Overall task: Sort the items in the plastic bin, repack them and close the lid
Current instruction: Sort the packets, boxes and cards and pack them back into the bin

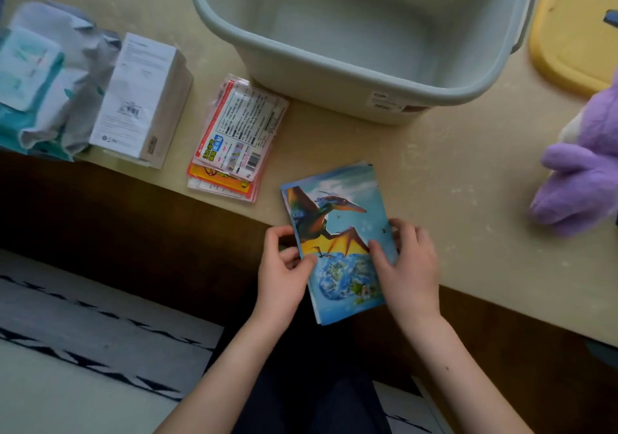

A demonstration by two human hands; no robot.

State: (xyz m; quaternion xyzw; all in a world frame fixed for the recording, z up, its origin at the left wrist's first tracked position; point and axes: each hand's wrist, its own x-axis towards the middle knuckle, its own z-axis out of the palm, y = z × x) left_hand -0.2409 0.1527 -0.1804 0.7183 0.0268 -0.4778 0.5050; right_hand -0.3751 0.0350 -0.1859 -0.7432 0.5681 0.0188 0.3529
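A stack of dinosaur picture cards [337, 219] lies across the table's near edge, a flying reptile on the top card. My left hand [284, 273] pinches its left side and my right hand [409, 266] grips its right side. Behind it stands the grey plastic bin [334, 69] with nothing visible inside. The yellow lid [568, 32] lies to the bin's right. Left of the cards lie red-and-white packets [234, 139] in a small pile.
A white box [140, 99] and soft teal-and-white packs [43, 79] sit at the far left of the beige table [468, 199]. A purple plush toy [582, 179] rests at the right edge. A patterned rug [83, 333] covers the floor below.
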